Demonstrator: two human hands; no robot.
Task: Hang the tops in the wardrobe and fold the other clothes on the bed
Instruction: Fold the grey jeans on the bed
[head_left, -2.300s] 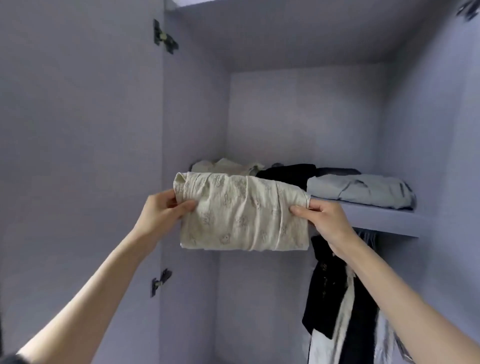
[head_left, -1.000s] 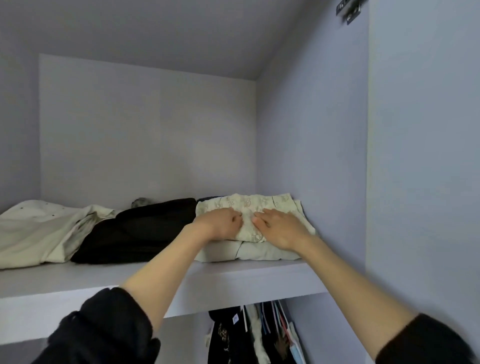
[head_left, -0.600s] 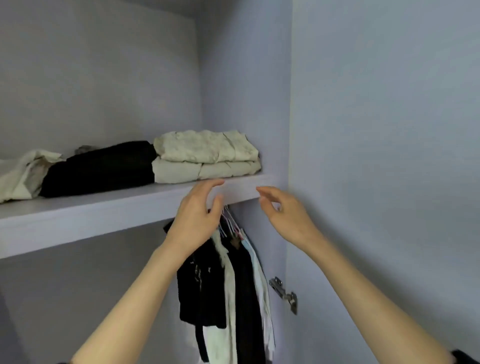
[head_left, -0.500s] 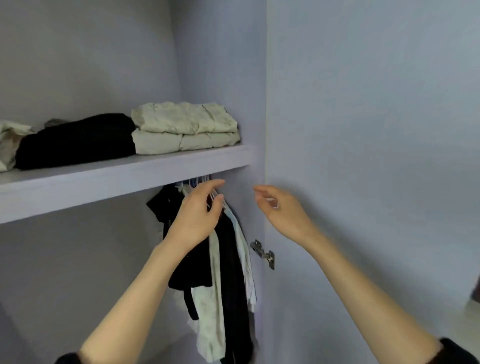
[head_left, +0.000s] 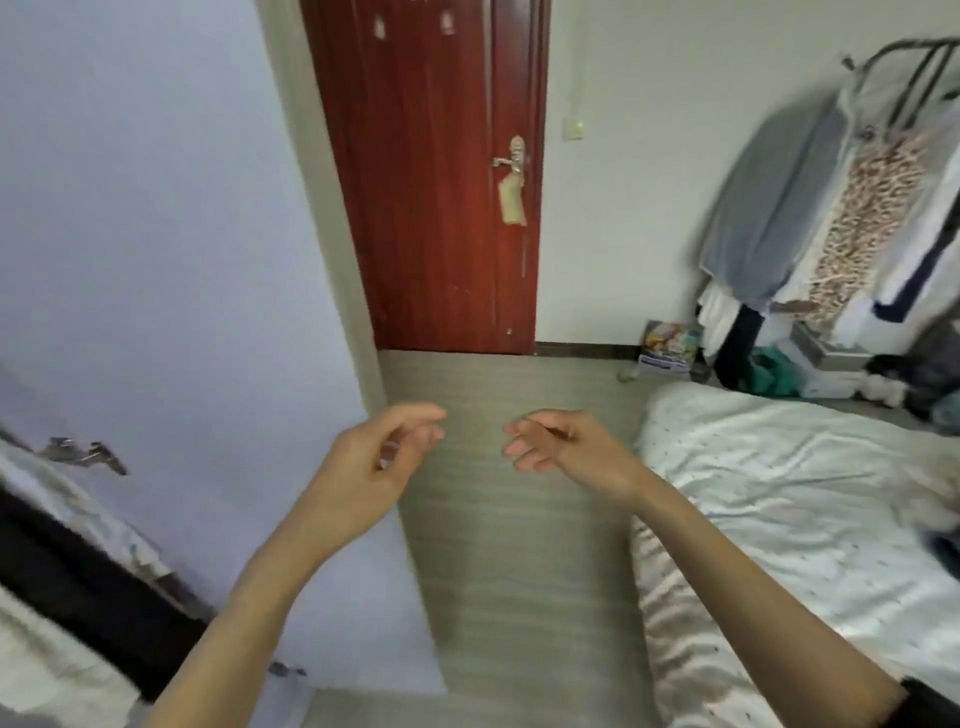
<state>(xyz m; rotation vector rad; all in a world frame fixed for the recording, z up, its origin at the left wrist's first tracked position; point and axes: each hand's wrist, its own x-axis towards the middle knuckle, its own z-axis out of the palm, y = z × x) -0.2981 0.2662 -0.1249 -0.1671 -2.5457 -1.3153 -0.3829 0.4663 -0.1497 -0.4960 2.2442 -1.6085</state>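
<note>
My left hand (head_left: 379, 457) and my right hand (head_left: 566, 447) hang in front of me over the floor, both empty with fingers loosely curled. The open lilac wardrobe door (head_left: 156, 260) stands on the left. At the lower left edge, black and cream hanging clothes (head_left: 62, 587) show inside the wardrobe. The bed (head_left: 779, 499) with a white dotted sheet lies to the right. A dark garment (head_left: 948, 545) shows at the bed's far right edge, blurred.
A closed red-brown room door (head_left: 441, 182) stands straight ahead. A clothes rack (head_left: 857, 197) hung with several garments fills the far right corner, with boxes (head_left: 667, 345) and bags under it. A strip of grey floor (head_left: 509, 545) runs between the wardrobe door and the bed.
I placed the folded cream garment on the wardrobe shelf and let go. Both hands came down empty, and my view has turned right from the wardrobe to the room and bed.
</note>
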